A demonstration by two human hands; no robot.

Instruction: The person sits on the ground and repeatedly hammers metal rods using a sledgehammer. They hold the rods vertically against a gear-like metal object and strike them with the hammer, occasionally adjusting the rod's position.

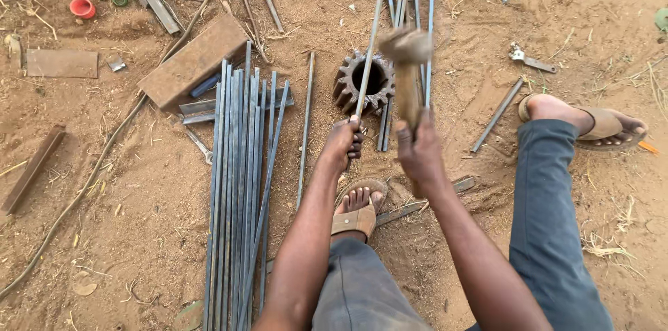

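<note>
On bare dirt, centre frame: left hand (342,142) closed around a thin steel rod (370,38); the rod's long axis runs away from the person, crossing the toothed gear (364,82) just ahead; right hand (419,153) gripping a hammer (407,59) by its handle, head raised above the gear (blurred); left hand nearer the gear; bundle of rods (240,185) lies well left, parallel; sandalled foot (357,209) below the hands.

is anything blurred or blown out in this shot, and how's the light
Head view: soft, even daylight with only faint shadows and no glare on the dirt; the hammer in the right hand is smeared by motion blur, while the left hand on the thin rod, the gear and the bundle of rods look sharp; edges bend slightly from the wide lens.
</note>
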